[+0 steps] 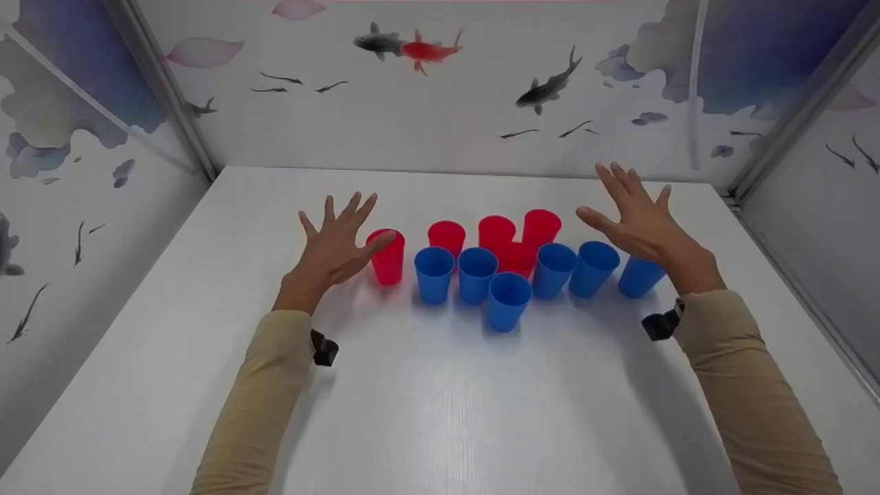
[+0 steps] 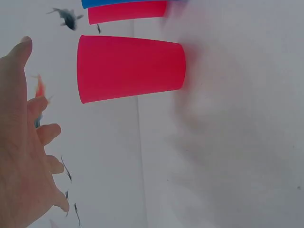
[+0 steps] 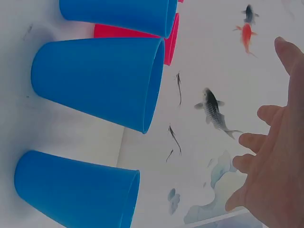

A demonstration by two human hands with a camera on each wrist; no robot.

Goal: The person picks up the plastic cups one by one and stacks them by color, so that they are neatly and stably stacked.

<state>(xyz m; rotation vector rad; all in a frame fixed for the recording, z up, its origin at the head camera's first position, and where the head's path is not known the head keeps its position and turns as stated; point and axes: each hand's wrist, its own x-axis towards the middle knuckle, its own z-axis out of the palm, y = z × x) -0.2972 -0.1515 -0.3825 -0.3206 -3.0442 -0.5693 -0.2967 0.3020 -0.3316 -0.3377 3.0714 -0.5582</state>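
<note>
My left hand (image 1: pixel 335 244) is raised with fingers spread, its thumb overlapping the rim of the leftmost red cup (image 1: pixel 389 265) in the head view. In the left wrist view that red cup (image 2: pixel 130 69) stands apart from the fingers. My right hand (image 1: pixel 643 220) hovers with fingers spread over the rightmost blue cup (image 1: pixel 639 278), partly hiding it. The right wrist view has a gap between this hand (image 3: pixel 270 156) and the blue cups (image 3: pixel 95 80). Neither hand holds anything. All the cups stand upright with their mouths up.
Several blue cups form a front row, with one blue cup (image 1: pixel 507 306) nearest me. Behind them stand more red cups (image 1: pixel 496 230), one (image 1: pixel 517 258) partly hidden. The white table (image 1: pixel 440 412) meets fish-patterned walls (image 1: pixel 447 124) at the back and sides.
</note>
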